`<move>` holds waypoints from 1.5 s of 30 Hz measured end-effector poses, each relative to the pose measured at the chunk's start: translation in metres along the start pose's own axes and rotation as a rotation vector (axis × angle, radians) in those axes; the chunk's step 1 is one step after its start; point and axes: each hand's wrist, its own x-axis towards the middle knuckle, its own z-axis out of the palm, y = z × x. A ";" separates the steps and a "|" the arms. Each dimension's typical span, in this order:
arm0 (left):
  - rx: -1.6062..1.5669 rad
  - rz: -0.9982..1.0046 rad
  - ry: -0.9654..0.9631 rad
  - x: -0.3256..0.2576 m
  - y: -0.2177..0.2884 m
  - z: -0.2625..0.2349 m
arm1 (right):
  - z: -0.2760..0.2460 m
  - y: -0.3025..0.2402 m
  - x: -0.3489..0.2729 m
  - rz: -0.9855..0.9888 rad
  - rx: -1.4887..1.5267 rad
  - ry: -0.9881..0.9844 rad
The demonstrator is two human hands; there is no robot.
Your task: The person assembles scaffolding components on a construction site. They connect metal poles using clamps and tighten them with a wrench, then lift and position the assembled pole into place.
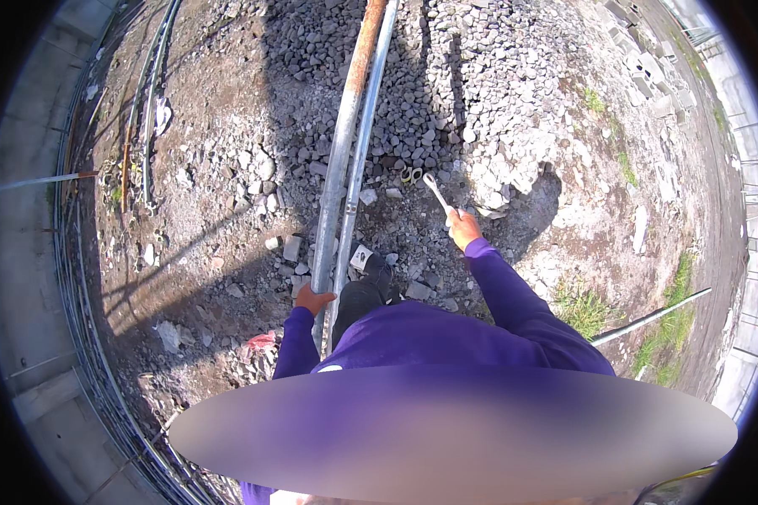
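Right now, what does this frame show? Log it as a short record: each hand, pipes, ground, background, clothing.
Left hand: gripping the thicker pipe
Right hand: holding a silver wrench-like tool, head pointing away from the person
Pipes: thicker one rusty toward its far end; thinner pipe close alongside
Ground: grey gravel ahead, grass at right
Background: concrete blocks, upper right
Clothing: purple sleeves

A single fisheye view from the wearer's head, facing down past a purple sleeve [514, 290] onto stony ground [202, 160]. The left hand [313, 300] and right hand [462, 228] are near; the ground's edges curve away.
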 end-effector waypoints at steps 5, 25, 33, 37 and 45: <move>0.042 -0.017 0.006 0.000 0.000 -0.018 | 0.007 -0.204 0.044 -0.069 0.373 -0.126; -0.106 -0.289 0.083 -0.088 0.069 -0.015 | 0.033 -0.365 0.188 -0.636 -0.622 -0.318; -0.421 0.064 0.127 0.037 0.242 -0.056 | -0.011 -0.348 0.192 -0.619 -0.642 -0.312; -0.185 0.046 -0.052 0.131 0.318 -0.003 | -0.010 -0.324 0.198 -0.502 -0.592 -0.293; -0.141 0.002 -0.004 0.129 0.329 0.001 | -0.033 -0.304 0.279 -0.166 -0.439 0.059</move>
